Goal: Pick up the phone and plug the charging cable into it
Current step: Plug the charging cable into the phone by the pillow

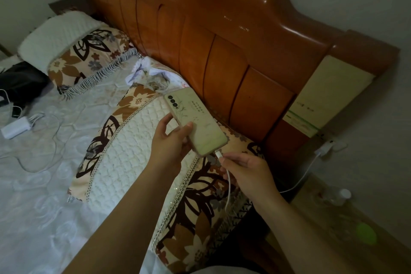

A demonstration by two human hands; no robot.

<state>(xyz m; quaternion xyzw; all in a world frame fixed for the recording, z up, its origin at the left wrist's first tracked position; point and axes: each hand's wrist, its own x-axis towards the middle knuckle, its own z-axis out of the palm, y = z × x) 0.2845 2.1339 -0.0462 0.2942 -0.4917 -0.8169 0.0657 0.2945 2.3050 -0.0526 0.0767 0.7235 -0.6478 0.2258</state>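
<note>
Left hand is gripping the phone over the pillow, long axis pointing down-right at my right hand, which is pinching the white charging cable plug right at the port end.

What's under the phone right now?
The phone is held up in the left hand, back facing the camera. Below it lies the floral pillow. The right hand holds the cable plug at its bottom edge. The screen side is hidden.
</note>
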